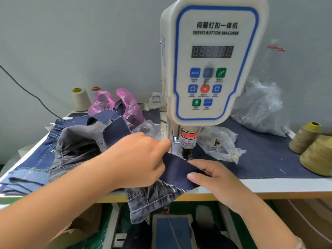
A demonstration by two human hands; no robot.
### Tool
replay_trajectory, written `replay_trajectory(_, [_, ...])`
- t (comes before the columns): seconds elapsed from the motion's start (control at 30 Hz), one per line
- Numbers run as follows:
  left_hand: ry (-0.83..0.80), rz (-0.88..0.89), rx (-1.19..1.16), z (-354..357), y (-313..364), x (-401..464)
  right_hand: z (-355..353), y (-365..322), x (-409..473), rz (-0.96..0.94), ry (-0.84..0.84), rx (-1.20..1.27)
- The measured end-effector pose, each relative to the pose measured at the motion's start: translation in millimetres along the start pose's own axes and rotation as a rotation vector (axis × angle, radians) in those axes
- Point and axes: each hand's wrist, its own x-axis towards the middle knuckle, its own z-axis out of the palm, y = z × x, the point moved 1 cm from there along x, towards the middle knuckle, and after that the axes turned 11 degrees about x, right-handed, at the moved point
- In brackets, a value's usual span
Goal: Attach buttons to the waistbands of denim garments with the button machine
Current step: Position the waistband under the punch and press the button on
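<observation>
Hands gripped the dark denim waistband (179, 169) under the button machine (212, 65): left hand (138, 159) and right hand (213, 177) both pinching it.

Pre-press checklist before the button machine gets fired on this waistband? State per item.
1. Dark denim waistband under the machine's press head: ok, its edge reaches the head.
2. Left hand holds the denim: ok, gripping its left side.
3. Right hand holds the denim: ok, thumb pinches its right edge.
4. Fingers clear of the head: not ok, left fingertips sit right beside it.
5. Button loaded: cannot tell, die hidden.
6. Counter display readable: cannot tell, blurred.
</observation>
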Motion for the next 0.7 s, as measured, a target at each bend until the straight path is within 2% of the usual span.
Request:
replay_trajectory(0.17, [0.034, 0.014, -0.134, 7, -19, -12, -5, 5, -5, -0.025, -0.078, -0.034])
replay_trajectory(0.23, [0.019, 0.068, -0.362, -1, -21, -17, -5, 6, -7, -0.099, -0.103, 0.014])
replay_trajectory(0.33, [-0.03, 0.157, -0.79, -20, -18, -18, -6, 1, -10, -0.214, -0.189, 0.349])
replay_trajectory(0.47, [-0.19, 0.215, -1.35, -45, -2, -16, -4, -17, -15, -0.384, -0.483, 0.786])
replay_trajectory(0.53, [-0.269, 0.28, -1.553, -48, 10, -16, -6, -23, -16, -0.394, -0.564, 0.932])
replay_trajectory(0.6, [-0.338, 0.238, -1.659, -39, 18, -13, -8, -21, -19, -0.333, -0.523, 0.975])
replay_trajectory(0.7, [-0.369, 0.011, -1.659, -4, 16, -3, -17, 3, -19, -0.108, -0.177, 0.772])
